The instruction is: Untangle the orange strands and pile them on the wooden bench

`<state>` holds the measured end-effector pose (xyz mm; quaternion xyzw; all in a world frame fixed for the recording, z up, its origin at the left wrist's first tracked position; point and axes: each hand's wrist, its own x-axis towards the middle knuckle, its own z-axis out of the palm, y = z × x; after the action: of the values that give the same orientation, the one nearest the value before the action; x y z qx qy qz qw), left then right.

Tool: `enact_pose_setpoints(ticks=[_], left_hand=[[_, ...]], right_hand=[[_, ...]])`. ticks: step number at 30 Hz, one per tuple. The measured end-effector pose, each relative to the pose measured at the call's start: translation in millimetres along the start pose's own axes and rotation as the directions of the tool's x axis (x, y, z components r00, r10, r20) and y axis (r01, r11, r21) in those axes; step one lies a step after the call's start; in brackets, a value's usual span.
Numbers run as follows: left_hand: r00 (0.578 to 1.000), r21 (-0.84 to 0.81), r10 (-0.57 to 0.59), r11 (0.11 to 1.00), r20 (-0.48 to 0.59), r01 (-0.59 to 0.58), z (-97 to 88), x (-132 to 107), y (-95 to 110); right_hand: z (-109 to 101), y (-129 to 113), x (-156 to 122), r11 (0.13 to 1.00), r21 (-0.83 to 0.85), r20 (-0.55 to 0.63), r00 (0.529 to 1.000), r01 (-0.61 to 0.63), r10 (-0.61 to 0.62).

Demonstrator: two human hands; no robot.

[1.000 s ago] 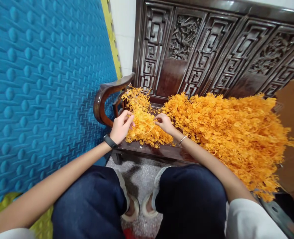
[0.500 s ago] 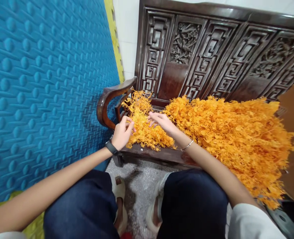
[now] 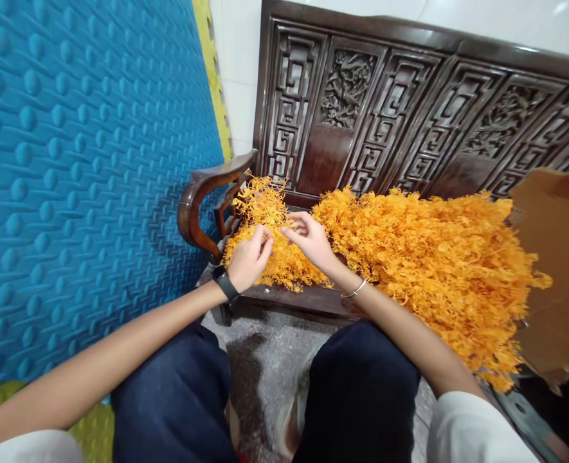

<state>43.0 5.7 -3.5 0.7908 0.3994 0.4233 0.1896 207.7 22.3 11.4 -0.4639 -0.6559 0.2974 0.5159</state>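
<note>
Two heaps of orange plastic sprigs lie on a dark carved wooden bench. The small heap sits by the left armrest, the large heap fills the seat to the right. My left hand, a black band on its wrist, rests on the small heap with fingers curled and pinched on orange sprigs. Just right of it, my right hand, wearing a thin bracelet, has its fingers bent into the same small heap, pinching sprigs. The fingertips of both hands nearly meet.
A blue embossed foam mat stands upright on the left. The bench's carved backrest rises behind the heaps. A brown cardboard box stands at the right edge. My knees in dark trousers are below, over speckled floor.
Both hands have drawn closer together over the small heap; the right hand moved left from the heap's right edge. The view shifted slightly.
</note>
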Motion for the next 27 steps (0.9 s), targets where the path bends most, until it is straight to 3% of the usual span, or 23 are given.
enact_pose_setpoints(ticks=[4, 7, 9, 11, 13, 14, 15, 16, 17, 19, 21, 22, 25, 27], left_hand=[[0.998, 0.127, 0.062, 0.990, -0.008, -0.061, 1.9, -3.5, -0.8], [0.972, 0.247, 0.198, 0.955, -0.128, -0.162, -7.5, -6.3, 0.1], [0.888, 0.364, 0.411, 0.875, -0.206, -0.320, -17.1, -8.3, 3.4], [0.755, 0.481, 0.616, 0.744, -0.223, -0.464, -26.6, -10.7, 9.3], [0.643, 0.554, 0.735, 0.633, -0.214, -0.540, -33.6, -13.0, 17.0], [0.611, 0.579, 0.760, 0.606, -0.219, -0.545, -35.9, -13.8, 21.0], [0.606, 0.596, 0.760, 0.604, -0.233, -0.529, -37.2, -14.4, 24.7], [0.630, 0.598, 0.734, 0.630, -0.251, -0.495, -37.8, -14.5, 27.7], [0.681, 0.580, 0.682, 0.678, -0.267, -0.451, -37.7, -14.2, 30.0], [0.824, 0.468, 0.505, 0.811, -0.258, -0.351, -36.6, -12.5, 31.5], [0.944, 0.275, 0.289, 0.931, -0.160, -0.239, -34.9, -10.3, 29.4], [0.978, 0.167, 0.186, 0.971, -0.092, -0.169, -33.9, -9.2, 27.6], [0.996, -0.099, -0.035, 0.994, 0.080, 0.043, -29.3, -7.3, 22.5], [0.987, -0.189, -0.116, 0.973, 0.109, 0.135, -25.3, -7.9, 21.1]], right_hand=[[1.3, -0.9, -3.0, 0.997, -0.053, 0.024, 0.998, 0.064, -0.063], [-0.1, -9.9, -5.4, 0.971, -0.163, 0.105, 0.981, 0.177, -0.161], [-1.1, -16.3, -7.8, 0.930, -0.222, 0.167, 0.951, 0.293, -0.260], [-0.5, -21.2, -10.9, 0.896, -0.228, 0.207, 0.918, 0.381, -0.337], [1.9, -24.8, -14.3, 0.893, -0.188, 0.211, 0.905, 0.408, -0.369], [3.4, -26.6, -16.0, 0.903, -0.151, 0.201, 0.907, 0.403, -0.371], [4.7, -28.7, -17.5, 0.917, -0.101, 0.191, 0.912, 0.386, -0.363], [5.6, -31.0, -18.7, 0.930, -0.041, 0.183, 0.918, 0.364, -0.351], [6.1, -33.5, -19.7, 0.941, 0.023, 0.181, 0.924, 0.339, -0.337], [5.6, -37.9, -20.3, 0.949, 0.137, 0.182, 0.934, 0.285, -0.307], [4.9, -39.5, -19.2, 0.945, 0.216, 0.171, 0.943, 0.247, -0.285], [5.2, -38.5, -18.0, 0.944, 0.243, 0.164, 0.949, 0.225, -0.268], [9.5, -28.2, -12.1, 0.959, 0.270, 0.214, 0.966, 0.084, -0.145], [10.6, -17.4, -5.1, 0.966, 0.251, 0.275, 0.961, -0.055, -0.016]])
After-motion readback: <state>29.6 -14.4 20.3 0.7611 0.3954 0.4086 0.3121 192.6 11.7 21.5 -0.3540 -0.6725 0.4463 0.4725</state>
